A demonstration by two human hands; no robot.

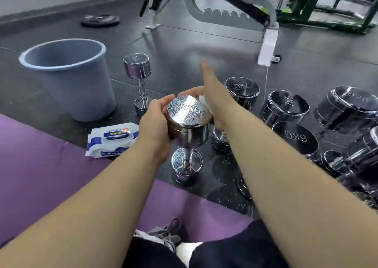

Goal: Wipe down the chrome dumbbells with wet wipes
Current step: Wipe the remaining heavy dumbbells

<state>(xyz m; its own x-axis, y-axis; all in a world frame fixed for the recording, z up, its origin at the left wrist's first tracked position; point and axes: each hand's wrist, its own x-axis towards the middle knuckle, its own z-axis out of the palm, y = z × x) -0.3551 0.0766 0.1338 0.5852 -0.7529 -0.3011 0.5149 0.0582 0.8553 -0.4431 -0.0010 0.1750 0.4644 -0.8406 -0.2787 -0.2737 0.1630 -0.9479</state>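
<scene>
Flooring (204, 42) dark, speckled, beside purple mat (41, 155); left grip (155, 120) clasps upright dumbbell (184, 112), blurred right grip (216, 108) seemingly holds wipe (202, 102).

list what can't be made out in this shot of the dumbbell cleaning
Head view:
right hand: motion-blurred, its grip unclear.
wet wipe: only a white scrap shows, the rest behind the right hand.
dumbbells at the right edge: cut off by the frame, so no count.
wipes pack: label print too small.
bucket: bottom hidden by its near wall.
</scene>
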